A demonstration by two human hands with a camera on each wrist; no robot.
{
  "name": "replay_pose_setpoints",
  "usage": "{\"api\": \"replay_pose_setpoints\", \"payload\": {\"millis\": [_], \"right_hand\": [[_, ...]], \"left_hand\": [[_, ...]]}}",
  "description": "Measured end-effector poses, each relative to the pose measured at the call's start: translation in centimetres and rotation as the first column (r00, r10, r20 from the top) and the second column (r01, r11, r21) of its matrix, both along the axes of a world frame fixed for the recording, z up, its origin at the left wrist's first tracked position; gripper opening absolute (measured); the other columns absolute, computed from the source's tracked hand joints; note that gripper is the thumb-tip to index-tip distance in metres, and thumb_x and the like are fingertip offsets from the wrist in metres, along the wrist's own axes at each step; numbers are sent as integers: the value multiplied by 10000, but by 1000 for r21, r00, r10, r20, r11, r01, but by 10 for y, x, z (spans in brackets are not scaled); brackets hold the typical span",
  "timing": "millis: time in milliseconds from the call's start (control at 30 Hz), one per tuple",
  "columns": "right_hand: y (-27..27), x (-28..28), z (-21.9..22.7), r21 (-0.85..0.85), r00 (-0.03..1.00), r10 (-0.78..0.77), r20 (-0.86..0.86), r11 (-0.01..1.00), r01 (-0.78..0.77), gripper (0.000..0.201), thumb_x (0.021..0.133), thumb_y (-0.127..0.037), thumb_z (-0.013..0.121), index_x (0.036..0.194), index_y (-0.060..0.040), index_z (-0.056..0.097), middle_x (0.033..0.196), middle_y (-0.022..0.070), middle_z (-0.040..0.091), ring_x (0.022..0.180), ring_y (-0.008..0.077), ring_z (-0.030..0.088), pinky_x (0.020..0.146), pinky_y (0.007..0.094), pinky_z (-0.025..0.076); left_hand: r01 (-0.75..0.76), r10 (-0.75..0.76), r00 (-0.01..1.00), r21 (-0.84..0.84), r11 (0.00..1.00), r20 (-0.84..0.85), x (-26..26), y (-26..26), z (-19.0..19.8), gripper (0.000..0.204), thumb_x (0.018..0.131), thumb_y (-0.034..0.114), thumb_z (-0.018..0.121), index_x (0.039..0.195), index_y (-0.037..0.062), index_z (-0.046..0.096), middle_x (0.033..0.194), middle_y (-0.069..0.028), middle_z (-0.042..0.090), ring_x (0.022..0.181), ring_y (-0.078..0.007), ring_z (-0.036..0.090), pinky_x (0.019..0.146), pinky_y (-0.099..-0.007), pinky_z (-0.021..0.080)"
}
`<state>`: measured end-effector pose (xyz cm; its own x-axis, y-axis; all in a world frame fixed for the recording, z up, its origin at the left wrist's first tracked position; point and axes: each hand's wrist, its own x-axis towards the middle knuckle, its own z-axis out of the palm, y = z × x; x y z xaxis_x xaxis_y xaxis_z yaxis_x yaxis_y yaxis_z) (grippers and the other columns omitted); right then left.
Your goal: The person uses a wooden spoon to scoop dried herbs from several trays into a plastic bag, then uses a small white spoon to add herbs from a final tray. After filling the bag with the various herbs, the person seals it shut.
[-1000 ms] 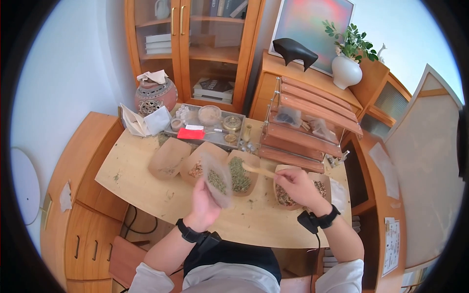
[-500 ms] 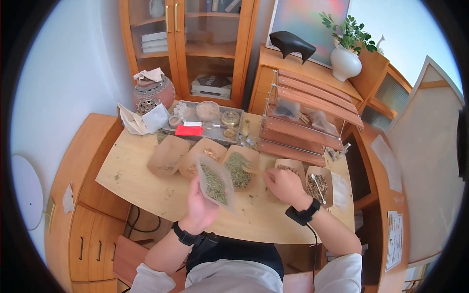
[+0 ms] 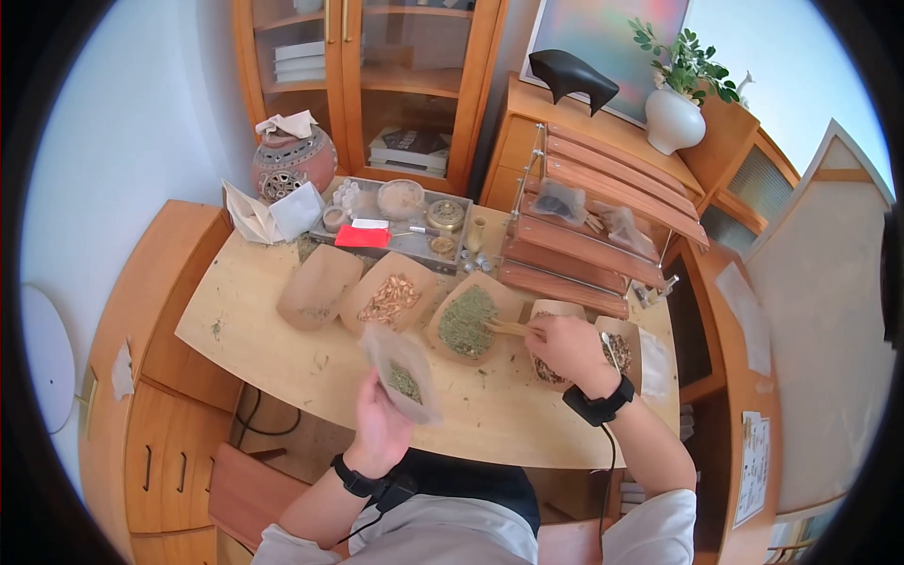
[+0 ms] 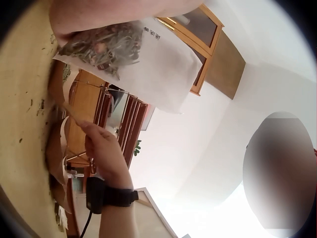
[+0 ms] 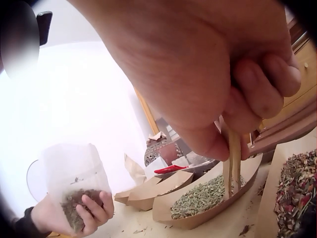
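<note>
My left hand (image 3: 381, 428) holds a translucent pouch (image 3: 384, 347) by its lower part. Greenish dried herbs with a few reddish bits fill the pouch's bottom, and its mouth gapes upward. Between the thumb and fingers of my right hand (image 3: 573, 350) are pinched slim wooden tongs (image 5: 232, 166). The tongs' tips reach down into the green dried herb (image 3: 466, 322) in a brown paper tray (image 5: 188, 222), at its right side. Left of that tray stands another with orange-brown dried pieces (image 3: 391, 299). Beneath my right hand is a tray of mixed dried flowers (image 5: 296, 193), partly hidden in the head view.
A paper tray (image 3: 315, 292) with few scraps stands at the left of the row. At the right end, another tray holds a small white spoon (image 3: 614, 350). Behind are a grey tray (image 3: 400, 243) with small jars and a tiered wooden rack (image 3: 574, 259). Herb crumbs dot the table (image 3: 282, 377).
My left hand and the pouch have shifted slightly left and down, uncovering the orange-brown pieces. The tongs have dipped into the green herb's tray, after my right hand swung left and back a little.
</note>
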<state>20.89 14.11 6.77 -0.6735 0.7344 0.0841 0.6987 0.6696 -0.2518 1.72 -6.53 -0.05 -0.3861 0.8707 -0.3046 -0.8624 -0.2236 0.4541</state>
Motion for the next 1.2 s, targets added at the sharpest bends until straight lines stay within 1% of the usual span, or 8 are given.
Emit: {"api": "replay_pose_setpoints", "payload": {"millis": [200,400,600,700,800,1000,1100,1200], "right_hand": [[-18,-10,17,-103,994,90,-55,990,-96,255,836,-289,646,983,-111,757,823,148,709,783,338,681,744,423,551],[-29,-2,37,-103,984,130,120,988,-118,256,840,-287,644,983,-107,756,809,164,705,779,340,685,734,406,552],[-8,13,37,-240,994,-104,-22,966,95,267,868,-275,620,936,-45,739,743,176,684,704,349,670,680,382,527],[3,6,29,-278,982,-142,124,945,172,270,885,-267,611,921,-26,728,755,194,674,689,327,657,669,377,505],[16,5,4,-391,995,-98,22,915,98,290,910,-258,606,894,10,717,722,147,666,642,231,613,642,345,478],[6,-14,1,-732,968,-248,-45,668,137,326,953,-257,603,918,58,681,690,16,579,626,90,485,588,270,421],[3,-21,-10,-729,976,-192,-101,682,58,323,955,-259,608,990,53,683,692,15,587,628,79,492,585,264,423],[-2,-24,-31,-612,979,-63,-194,787,-71,321,952,-269,601,1052,22,692,696,49,625,606,139,552,583,305,450]], "left_hand": [[-31,31,999,-21,999,36,6,-1,-15,403,1042,339,333,1307,108,529,1246,-24,608,1147,-206,568,980,-377,444],[1,-2,999,13,1000,40,4,-5,-32,384,1018,375,377,1260,131,547,1176,-36,619,1061,-225,583,887,-418,477],[-6,6,999,13,1000,49,3,-3,-34,378,1016,379,381,1253,135,547,1160,-41,620,1046,-236,580,873,-439,477],[1,-3,998,33,999,61,4,-3,-35,378,1019,375,375,1255,134,548,1167,-42,620,1054,-235,580,879,-443,476],[3,-7,997,47,999,76,3,-2,-39,380,1024,367,368,1263,133,547,1180,-42,621,1065,-231,581,887,-440,475],[-7,2,996,63,998,86,1,-2,-42,385,1033,364,358,1273,130,548,1195,-44,623,1076,-228,582,901,-433,475],[-1,-6,996,74,997,94,2,-1,-40,383,1038,361,355,1273,129,548,1195,-42,624,1078,-230,582,905,-433,475],[5,-12,995,82,997,95,2,-1,-40,382,1042,360,352,1276,130,547,1198,-40,624,1080,-231,583,908,-434,474]]}}
